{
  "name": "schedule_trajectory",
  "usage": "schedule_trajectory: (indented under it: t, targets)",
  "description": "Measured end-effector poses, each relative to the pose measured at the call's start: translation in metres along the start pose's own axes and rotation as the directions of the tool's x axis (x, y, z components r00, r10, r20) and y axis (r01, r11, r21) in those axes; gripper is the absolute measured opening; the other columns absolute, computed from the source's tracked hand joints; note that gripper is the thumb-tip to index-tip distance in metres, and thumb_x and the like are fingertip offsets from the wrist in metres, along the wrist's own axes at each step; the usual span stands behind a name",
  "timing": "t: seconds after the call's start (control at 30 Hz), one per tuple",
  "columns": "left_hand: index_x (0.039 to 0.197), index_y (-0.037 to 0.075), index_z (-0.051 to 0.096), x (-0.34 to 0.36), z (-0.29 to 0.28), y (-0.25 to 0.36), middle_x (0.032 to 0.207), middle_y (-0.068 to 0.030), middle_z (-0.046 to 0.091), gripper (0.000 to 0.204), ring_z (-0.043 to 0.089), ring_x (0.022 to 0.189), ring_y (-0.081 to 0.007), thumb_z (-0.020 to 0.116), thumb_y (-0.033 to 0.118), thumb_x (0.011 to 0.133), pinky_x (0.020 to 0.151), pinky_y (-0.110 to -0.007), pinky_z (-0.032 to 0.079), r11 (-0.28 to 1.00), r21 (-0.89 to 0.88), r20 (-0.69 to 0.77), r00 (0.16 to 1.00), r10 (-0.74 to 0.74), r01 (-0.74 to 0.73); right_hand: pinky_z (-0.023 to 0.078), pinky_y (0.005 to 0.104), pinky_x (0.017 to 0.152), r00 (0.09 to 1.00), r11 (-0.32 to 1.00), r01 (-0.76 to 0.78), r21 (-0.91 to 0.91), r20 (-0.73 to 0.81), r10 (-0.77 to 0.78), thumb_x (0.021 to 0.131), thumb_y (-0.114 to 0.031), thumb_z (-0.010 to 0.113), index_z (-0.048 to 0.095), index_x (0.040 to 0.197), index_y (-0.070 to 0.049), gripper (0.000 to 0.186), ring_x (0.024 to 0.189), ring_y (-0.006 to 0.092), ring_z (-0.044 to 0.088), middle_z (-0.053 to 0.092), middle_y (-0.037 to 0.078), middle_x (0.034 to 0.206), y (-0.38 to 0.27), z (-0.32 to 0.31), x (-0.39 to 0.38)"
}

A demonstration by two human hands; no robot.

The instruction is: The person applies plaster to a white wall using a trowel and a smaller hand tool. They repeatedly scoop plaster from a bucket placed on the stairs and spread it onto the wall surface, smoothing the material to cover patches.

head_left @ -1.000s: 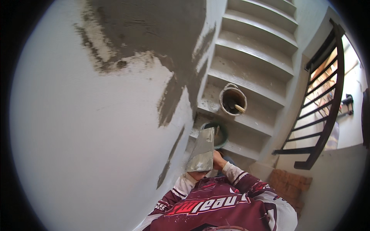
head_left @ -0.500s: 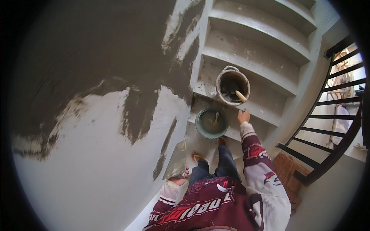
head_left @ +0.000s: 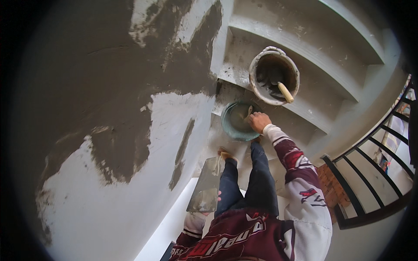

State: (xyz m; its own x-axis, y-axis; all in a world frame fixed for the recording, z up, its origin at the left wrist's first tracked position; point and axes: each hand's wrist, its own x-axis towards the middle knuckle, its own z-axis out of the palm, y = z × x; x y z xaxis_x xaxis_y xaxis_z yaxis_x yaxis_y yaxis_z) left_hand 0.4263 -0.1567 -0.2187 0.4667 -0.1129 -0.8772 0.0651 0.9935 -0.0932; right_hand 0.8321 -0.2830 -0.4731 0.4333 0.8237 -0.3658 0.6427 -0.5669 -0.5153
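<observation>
My left hand, mostly hidden, holds a flat grey board smeared with plaster, low beside the wall. My right hand reaches over a green bucket of cloudy liquid, fingers closed on the light handle of a tool in it; the tool's lower end is hard to make out. On the stair above that bucket stands a whitish bucket with dark grey mix and a pale wooden handle leaning out over its rim.
The left wall is partly covered in wet grey plaster. Pale curved steps rise ahead. A black railing runs along the right, beside orange-brown bricks. My legs and feet stand just below the green bucket.
My right hand has left the board, reached forward, and moved onto the tool in the green bucket. The board has lowered in my left hand. The view has shifted with my head.
</observation>
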Motion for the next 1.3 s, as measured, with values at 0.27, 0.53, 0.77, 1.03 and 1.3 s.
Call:
schedule_trajectory:
  t: [0.27, 0.53, 0.77, 1.03, 1.3]
  targets:
    - [0.125, 0.004, 0.059, -0.037, -0.001, -0.027, 0.119, -0.0188, 0.064, 0.040, 0.063, 0.107, -0.0351, 0.058, 0.022, 0.090, 0.089, -0.041, 0.053, 0.117, 0.993, -0.082, 0.889, 0.451, 0.032, 0.027, 0.0437, 0.109, 0.978, 0.857, 0.108, -0.504, 0.206, -0.002, 0.096, -0.030, 0.047, 0.069, 0.120, -0.013, 0.036, 0.131, 0.0257, 0.039, 0.058, 0.006, 0.128, 0.032, 0.165, 0.071]
    - [0.124, 0.007, 0.061, 0.048, 0.048, -0.008, 0.116, -0.0159, 0.066, 0.036, 0.061, 0.109, -0.0352, 0.059, 0.016, 0.088, 0.093, -0.042, 0.049, -0.303, 0.950, 0.079, 0.889, 0.451, 0.070, 0.027, 0.0457, 0.107, 0.939, 0.802, 0.082, -0.592, 0.316, 0.137, 0.095, -0.030, 0.047, 0.073, 0.115, -0.014, 0.036, 0.130, 0.0298, 0.039, 0.053, 0.011, 0.140, 0.049, 0.186, 0.082]
    - [0.129, 0.009, 0.056, 0.100, 0.040, 0.000, 0.123, -0.0149, 0.061, 0.040, 0.057, 0.114, -0.0336, 0.056, 0.019, 0.090, 0.097, -0.042, 0.047, -0.208, 0.978, 0.104, 0.899, 0.424, -0.015, 0.039, 0.0457, 0.088, 0.997, 0.966, -0.070, -0.249, 0.018, 0.076, 0.089, -0.028, 0.060, 0.068, 0.113, -0.009, 0.032, 0.113, 0.0319, 0.050, 0.060, 0.013, 0.114, 0.028, 0.121, -0.005]
    - [0.134, 0.010, 0.051, 0.136, 0.039, -0.006, 0.130, -0.0138, 0.056, 0.043, 0.053, 0.121, -0.0317, 0.053, 0.023, 0.093, 0.101, -0.042, 0.044, 0.019, 0.993, 0.100, 0.894, 0.436, -0.120, 0.039, 0.0418, 0.085, 0.658, 0.978, -0.201, 0.056, -0.732, 0.177, 0.082, -0.018, 0.071, 0.061, 0.120, -0.009, 0.040, 0.101, 0.0291, 0.054, 0.062, 0.011, 0.103, 0.030, -0.072, -0.030]
    - [0.139, 0.012, 0.046, 0.175, 0.090, 0.017, 0.138, -0.0128, 0.051, 0.047, 0.050, 0.127, -0.0298, 0.049, 0.027, 0.095, 0.106, -0.042, 0.041, 0.037, 0.958, 0.251, 0.891, 0.378, -0.285, 0.036, 0.0458, 0.084, 0.871, 0.791, -0.488, -0.370, -0.272, 0.410, 0.090, -0.021, 0.048, 0.063, 0.109, -0.005, 0.029, 0.101, 0.0296, 0.055, 0.069, 0.012, 0.096, 0.116, -0.113, 0.024]
